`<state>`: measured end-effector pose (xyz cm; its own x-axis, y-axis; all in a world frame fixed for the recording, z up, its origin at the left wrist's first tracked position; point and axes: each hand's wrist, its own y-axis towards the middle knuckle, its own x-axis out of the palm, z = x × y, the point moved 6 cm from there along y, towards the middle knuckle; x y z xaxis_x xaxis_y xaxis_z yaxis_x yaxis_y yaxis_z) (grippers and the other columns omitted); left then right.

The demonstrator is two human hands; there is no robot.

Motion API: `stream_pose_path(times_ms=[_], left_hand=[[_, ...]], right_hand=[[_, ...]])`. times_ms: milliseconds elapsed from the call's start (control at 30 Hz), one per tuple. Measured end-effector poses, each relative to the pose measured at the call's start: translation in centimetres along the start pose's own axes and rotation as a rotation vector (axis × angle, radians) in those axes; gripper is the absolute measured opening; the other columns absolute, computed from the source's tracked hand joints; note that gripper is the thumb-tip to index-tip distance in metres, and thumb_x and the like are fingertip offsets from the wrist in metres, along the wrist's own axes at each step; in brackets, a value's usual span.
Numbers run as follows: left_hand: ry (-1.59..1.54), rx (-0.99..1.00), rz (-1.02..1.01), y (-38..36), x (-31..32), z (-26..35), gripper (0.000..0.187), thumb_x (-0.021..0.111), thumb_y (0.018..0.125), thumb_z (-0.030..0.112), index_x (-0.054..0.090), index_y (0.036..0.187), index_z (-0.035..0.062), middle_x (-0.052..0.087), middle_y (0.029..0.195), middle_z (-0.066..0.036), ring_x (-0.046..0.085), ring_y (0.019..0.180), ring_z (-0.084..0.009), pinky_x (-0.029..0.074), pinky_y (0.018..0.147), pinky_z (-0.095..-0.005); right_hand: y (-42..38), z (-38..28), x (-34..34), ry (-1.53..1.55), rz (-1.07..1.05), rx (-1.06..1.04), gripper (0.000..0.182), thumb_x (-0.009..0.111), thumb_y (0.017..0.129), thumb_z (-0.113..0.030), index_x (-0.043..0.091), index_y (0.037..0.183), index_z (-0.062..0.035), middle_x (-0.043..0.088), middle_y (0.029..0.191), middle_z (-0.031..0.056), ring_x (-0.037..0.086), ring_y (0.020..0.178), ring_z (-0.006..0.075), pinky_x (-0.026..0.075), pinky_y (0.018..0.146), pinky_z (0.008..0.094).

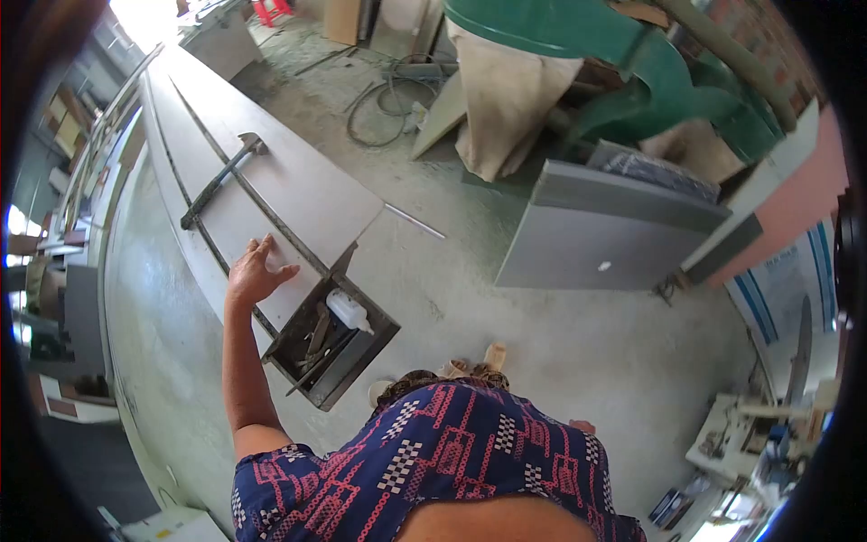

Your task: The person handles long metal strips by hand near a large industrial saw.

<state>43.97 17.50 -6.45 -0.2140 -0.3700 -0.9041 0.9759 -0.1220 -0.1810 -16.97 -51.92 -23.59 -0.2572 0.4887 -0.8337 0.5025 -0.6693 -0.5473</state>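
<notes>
Concrete floor spreads through a cluttered workshop, and a long white table runs away beyond the left hand. That hand is open, fingers spread, over the table's near end; whether it touches the surface I cannot tell. Just beyond it, a hammer lies across dark strips, its head on the far side from the hand. Right of the hand and nearer the body, an open box contains a white bottle and jumbled items. Well right stand grey boards. The right hand barely shows beside the body; its grip cannot be told.
</notes>
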Motion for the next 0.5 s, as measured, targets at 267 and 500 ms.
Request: stream_pose_path(times_ms=[267,500], left_hand=[[-0.149,-0.254,-0.045,1.3,3.1,0.2,0.085,0.064,0.07,0.062,0.044,0.135,0.0121,0.035,0.142,-0.018,0.039,0.128,-0.0334,0.034,0.104,-0.0377],[-0.321,-0.381,-0.016,0.8,3.9,0.0,0.078,0.068,0.07,0.057,0.048,0.133,0.0147,0.031,0.146,-0.013,0.032,0.133,-0.0325,0.03,0.107,-0.0389]], right_hand=[[10.6,-16.7,-13.4,0.513,-0.012,0.087,0.033,0.066,0.079,-0.025,0.063,0.1,0.0002,0.065,0.082,0.01,0.064,0.069,0.0178,0.053,0.059,0.0319],[22.7,-22.8,-11.3,-0.624,-0.426,-0.399,0.039,0.065,0.076,-0.036,0.068,0.096,-0.0027,0.066,0.096,0.017,0.062,0.097,0.0301,0.047,0.086,0.0376]])
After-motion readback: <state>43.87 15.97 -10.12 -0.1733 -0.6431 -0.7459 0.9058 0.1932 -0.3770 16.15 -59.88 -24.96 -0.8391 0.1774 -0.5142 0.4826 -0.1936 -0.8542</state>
